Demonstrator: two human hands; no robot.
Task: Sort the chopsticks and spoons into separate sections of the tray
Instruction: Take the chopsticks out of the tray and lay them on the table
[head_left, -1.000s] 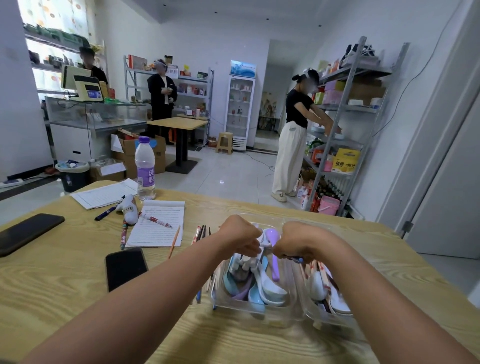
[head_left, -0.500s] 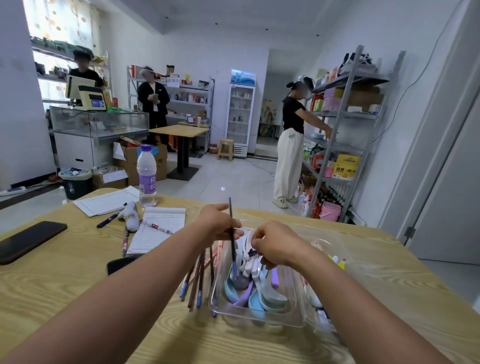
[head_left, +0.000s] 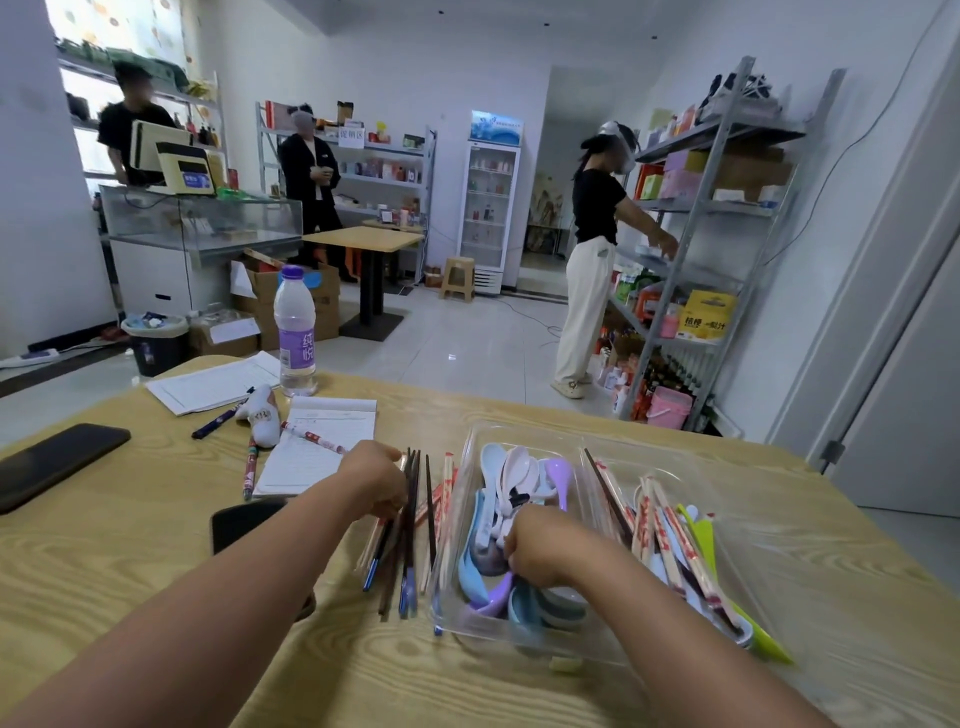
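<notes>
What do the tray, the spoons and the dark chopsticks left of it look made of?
Clear compartment tray: thin transparent plastic, glossy; the table shows through it. Pastel white, blue and purple spoons: smooth moulded plastic or melamine, slightly shiny. Dark slim chopsticks: likely lacquered wood or plastic with blue ends; cannot tell which.

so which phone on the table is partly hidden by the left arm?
The near phone, just below the notepad. The other phone lies fully exposed at the left edge.

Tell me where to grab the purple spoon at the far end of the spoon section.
Pinch the purple spoon by its handle, coming from above and the near side. Its bowl lies at the far end, crowded by white spoons on its left, while the handle runs back toward the right hand, probably the easiest part to reach.
</notes>
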